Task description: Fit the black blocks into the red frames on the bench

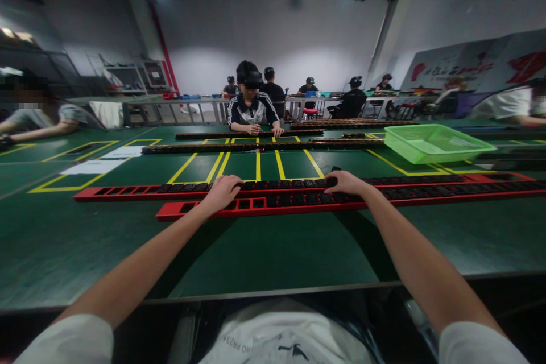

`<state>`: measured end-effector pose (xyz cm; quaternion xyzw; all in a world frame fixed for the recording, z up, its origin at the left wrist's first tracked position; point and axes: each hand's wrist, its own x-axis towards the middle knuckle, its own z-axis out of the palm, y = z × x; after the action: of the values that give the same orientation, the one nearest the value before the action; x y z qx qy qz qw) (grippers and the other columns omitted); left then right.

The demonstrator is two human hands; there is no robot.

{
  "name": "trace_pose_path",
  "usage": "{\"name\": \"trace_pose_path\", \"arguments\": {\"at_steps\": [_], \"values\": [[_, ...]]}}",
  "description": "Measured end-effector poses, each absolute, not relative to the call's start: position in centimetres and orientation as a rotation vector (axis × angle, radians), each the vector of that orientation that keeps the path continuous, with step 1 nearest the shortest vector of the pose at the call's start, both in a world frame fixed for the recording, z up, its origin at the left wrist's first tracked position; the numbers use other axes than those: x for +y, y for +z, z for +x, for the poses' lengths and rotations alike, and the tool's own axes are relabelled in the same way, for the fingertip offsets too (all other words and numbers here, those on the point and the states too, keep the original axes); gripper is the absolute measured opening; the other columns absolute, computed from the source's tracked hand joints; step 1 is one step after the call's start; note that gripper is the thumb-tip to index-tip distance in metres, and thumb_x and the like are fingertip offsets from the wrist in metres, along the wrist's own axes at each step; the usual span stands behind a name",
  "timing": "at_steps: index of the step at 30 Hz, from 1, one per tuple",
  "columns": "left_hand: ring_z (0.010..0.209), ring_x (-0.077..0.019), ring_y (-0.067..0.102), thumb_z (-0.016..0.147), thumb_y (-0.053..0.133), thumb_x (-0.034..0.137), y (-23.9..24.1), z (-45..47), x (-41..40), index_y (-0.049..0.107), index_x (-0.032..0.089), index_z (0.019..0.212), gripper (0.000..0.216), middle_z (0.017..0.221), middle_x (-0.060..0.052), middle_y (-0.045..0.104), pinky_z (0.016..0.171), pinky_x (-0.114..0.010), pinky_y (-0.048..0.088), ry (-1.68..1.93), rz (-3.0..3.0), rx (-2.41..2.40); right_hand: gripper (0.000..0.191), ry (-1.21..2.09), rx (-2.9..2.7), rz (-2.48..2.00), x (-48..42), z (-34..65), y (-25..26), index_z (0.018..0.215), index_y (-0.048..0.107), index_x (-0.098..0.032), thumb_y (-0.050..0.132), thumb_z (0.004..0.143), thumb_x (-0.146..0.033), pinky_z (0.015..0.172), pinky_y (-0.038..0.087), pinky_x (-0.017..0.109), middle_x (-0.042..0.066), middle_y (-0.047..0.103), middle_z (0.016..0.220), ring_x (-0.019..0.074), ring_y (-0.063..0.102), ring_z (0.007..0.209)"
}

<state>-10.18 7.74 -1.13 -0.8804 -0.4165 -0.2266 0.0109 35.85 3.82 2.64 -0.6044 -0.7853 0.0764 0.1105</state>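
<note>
Two long red strips with rows of square slots lie across the table, the far strip (91,194) and the near strip (170,211). Many slots hold small black square pieces (313,199); several slots at the left are unfilled. My left hand (222,192) rests over both strips near their left part, fingers stretched and slightly bent, with nothing visible in them. My right hand (348,183) is at the far strip, thumb and fingers curled round a small black piece (336,169) whose edge shows above the fingers. Its lower part is hidden.
A light green plastic basket (439,145) stands at the right on the green table (264,256). Dark long strips (205,148) lie beyond. White papers (96,166) are at the left. A co-worker (253,102) sits opposite, others at both sides. Yellow tape marks the tabletop.
</note>
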Motion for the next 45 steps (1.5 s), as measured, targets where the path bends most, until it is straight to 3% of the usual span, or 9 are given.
{"name": "trace_pose_path", "arguments": {"at_steps": [11, 17, 28, 45], "values": [[0.12, -0.0261, 0.059, 0.095, 0.05, 0.03, -0.97, -10.02, 7.46, 0.061, 0.02, 0.127, 0.035, 0.13, -0.009, 0.066, 0.108, -0.047, 0.04, -0.628, -2.77, -1.379, 0.051, 0.217, -2.314, -1.789, 3.98, 35.88, 2.51, 0.111, 0.073, -0.018, 0.077, 0.07, -0.047, 0.096, 0.05, 0.038, 0.012, 0.071, 0.116, 0.0312, 0.065, 0.107], [0.12, -0.0263, 0.059, 0.096, 0.049, 0.03, -1.07, -10.11, 7.55, 0.06, 0.021, 0.127, 0.034, 0.129, -0.009, 0.066, 0.109, -0.048, 0.04, -0.643, -2.78, -1.361, 0.048, 0.215, -2.302, -1.793, 4.08, 35.99, 2.4, 0.11, 0.073, -0.022, 0.078, 0.069, -0.047, 0.097, 0.05, 0.038, 0.009, 0.072, 0.115, 0.03, 0.066, 0.106], [0.103, -0.0251, 0.064, 0.096, 0.047, 0.025, -0.72, -10.0, 7.44, 0.062, 0.02, 0.105, 0.019, 0.108, -0.007, 0.07, 0.096, -0.043, 0.046, -0.65, -2.783, -1.323, 0.054, 0.223, -2.304, -1.779, 4.55, 36.49, 1.87, 0.114, 0.072, -0.02, 0.077, 0.069, -0.05, 0.098, 0.049, 0.039, 0.011, 0.07, 0.119, 0.0304, 0.065, 0.108], [0.094, -0.025, 0.064, 0.094, 0.047, 0.023, -0.82, -9.91, 7.49, 0.059, 0.02, 0.101, 0.014, 0.099, -0.006, 0.069, 0.088, -0.04, 0.047, -0.675, -2.766, -1.284, 0.052, 0.206, -2.302, -1.792, 4.64, 36.56, 1.68, 0.113, 0.073, -0.02, 0.078, 0.07, -0.049, 0.098, 0.049, 0.038, 0.011, 0.071, 0.118, 0.0306, 0.065, 0.109]]}}
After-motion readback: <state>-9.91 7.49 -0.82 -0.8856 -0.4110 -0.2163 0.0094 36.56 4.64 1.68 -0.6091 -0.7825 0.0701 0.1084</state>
